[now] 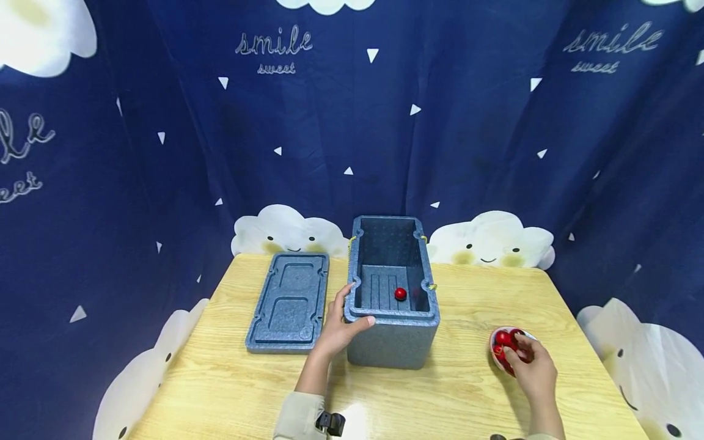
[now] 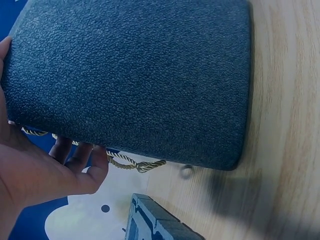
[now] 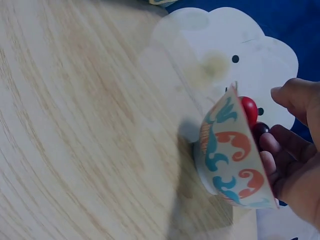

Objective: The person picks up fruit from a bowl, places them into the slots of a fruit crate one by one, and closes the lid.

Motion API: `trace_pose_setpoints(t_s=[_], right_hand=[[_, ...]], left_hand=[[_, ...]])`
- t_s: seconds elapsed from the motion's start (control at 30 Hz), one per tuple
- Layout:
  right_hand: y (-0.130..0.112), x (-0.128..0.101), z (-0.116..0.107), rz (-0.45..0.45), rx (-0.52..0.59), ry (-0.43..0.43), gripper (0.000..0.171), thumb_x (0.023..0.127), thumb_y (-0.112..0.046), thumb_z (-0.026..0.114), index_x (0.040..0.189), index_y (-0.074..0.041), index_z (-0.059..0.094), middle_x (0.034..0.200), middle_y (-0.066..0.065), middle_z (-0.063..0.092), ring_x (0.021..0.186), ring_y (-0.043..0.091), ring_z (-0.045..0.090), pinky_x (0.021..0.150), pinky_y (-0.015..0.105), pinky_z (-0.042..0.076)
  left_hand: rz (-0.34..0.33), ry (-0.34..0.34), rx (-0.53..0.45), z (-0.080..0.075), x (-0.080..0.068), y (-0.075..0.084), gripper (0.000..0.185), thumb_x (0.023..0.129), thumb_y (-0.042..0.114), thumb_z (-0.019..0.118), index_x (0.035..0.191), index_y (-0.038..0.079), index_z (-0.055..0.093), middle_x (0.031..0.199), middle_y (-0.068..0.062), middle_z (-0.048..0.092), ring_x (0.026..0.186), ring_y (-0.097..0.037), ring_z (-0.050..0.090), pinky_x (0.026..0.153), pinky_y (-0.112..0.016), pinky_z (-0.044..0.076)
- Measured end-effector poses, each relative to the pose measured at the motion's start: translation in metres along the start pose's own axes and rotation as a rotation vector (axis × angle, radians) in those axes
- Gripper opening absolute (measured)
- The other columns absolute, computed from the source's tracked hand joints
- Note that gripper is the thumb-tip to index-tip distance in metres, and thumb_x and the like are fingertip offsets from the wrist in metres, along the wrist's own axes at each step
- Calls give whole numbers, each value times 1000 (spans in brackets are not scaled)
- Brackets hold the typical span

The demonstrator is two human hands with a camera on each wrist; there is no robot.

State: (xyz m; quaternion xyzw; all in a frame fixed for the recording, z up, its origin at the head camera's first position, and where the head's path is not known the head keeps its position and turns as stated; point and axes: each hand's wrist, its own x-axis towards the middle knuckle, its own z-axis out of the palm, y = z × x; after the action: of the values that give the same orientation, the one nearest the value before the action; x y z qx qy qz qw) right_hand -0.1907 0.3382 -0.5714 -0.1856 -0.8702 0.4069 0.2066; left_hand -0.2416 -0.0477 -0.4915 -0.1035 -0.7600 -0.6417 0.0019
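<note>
Head view shows our left hand (image 1: 337, 327) gripping the rim of the grey box (image 1: 392, 342), one red ball (image 1: 400, 294) inside, while our right hand (image 1: 532, 365) curls its fingers around a ball in the bowl (image 3: 225, 150), so we think lifting it over comes next.
</note>
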Motion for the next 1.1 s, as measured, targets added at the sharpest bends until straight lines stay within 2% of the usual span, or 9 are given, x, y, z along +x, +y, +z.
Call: trace_pose_setpoints(t_s=[0.07, 0.1, 0.27, 0.33, 0.43, 0.53, 0.87, 1.1], right_hand=[[4, 3, 2, -11, -12, 6, 40, 79, -7, 72, 116, 2, 59, 105, 23, 60, 76, 0, 50, 63, 4, 34], [5, 4, 4, -19, -19, 12, 40, 78, -6, 72, 115, 3, 59, 103, 24, 60, 74, 1, 50, 62, 3, 34], [5, 6, 8, -36, -66, 42, 38, 76, -4, 72, 111, 5, 60, 99, 25, 62, 74, 17, 57, 59, 6, 36], [3, 6, 10, -22, -77, 44, 38, 78, -5, 70, 112, 5, 59, 100, 26, 61, 78, 27, 59, 66, 13, 37], [3, 8, 12, -1, -85, 48, 37, 80, -8, 68, 113, 6, 58, 101, 27, 60, 82, 35, 58, 77, 36, 37], [3, 8, 13, 28, -94, 44, 37, 81, -10, 66, 113, 6, 57, 101, 28, 60, 85, 39, 57, 77, 47, 35], [7, 12, 16, 82, -176, -66, 46, 84, -20, 62, 120, 7, 51, 105, 28, 58, 90, 40, 56, 73, 51, 41], [7, 14, 17, 56, -181, -93, 48, 84, -20, 65, 121, 6, 51, 101, 29, 58, 92, 43, 54, 74, 53, 40]], left_hand=[[-3, -6, -8, -1, -4, 12, 80, 74, 13, 75, 142, 14, 33, 128, -22, 34, 118, -35, 33, 96, -56, 26], [-2, -5, -5, 0, -4, 11, 80, 74, 15, 76, 142, 15, 33, 128, -21, 34, 117, -35, 33, 96, -56, 26], [18, 13, 11, 3, 5, -18, 83, 72, 26, 78, 142, 28, 33, 128, -16, 35, 117, -29, 34, 96, -53, 27], [26, 19, 21, 3, 7, -24, 83, 71, 29, 78, 141, 30, 33, 128, -16, 35, 116, -28, 34, 95, -52, 27], [34, 23, 29, 3, 8, -23, 83, 71, 29, 78, 141, 30, 33, 128, -16, 36, 116, -28, 34, 95, -52, 28], [30, 24, 35, 3, 8, -22, 83, 71, 29, 78, 141, 31, 33, 127, -16, 36, 116, -28, 34, 95, -52, 28], [14, 3, 33, 4, 10, -26, 82, 73, 30, 78, 141, 33, 33, 127, -15, 35, 116, -27, 33, 95, -51, 28], [18, 17, 57, 3, 9, -27, 83, 73, 30, 78, 141, 32, 32, 130, -15, 35, 118, -28, 32, 95, -52, 27]])
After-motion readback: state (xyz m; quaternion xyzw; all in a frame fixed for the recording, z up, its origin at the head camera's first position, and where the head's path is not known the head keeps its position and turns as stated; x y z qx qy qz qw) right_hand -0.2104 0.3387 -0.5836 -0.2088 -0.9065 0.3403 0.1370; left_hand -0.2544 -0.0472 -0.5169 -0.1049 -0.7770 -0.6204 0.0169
